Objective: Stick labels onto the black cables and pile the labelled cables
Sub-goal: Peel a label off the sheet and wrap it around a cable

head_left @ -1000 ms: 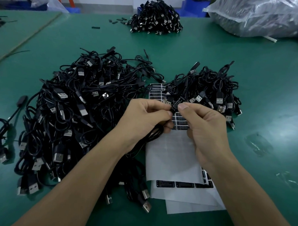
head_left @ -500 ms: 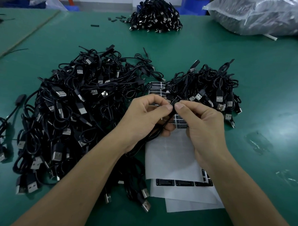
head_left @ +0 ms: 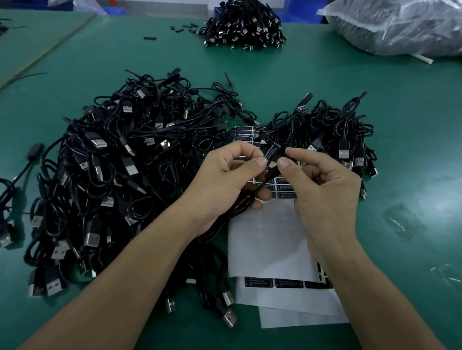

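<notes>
A black cable (head_left: 252, 199) is held above the middle of the bench (head_left: 412, 129), its label (head_left: 270, 152) pinched between the left hand (head_left: 229, 180) and right hand (head_left: 322, 189). Labelling is judged under way; next, pressing flat and laying on the labelled pile (head_left: 332, 131) seem called for.

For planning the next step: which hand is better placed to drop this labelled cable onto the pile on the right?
Probably the right hand: it pinches the cable beside the right-hand pile; the left hand is farther.
</notes>
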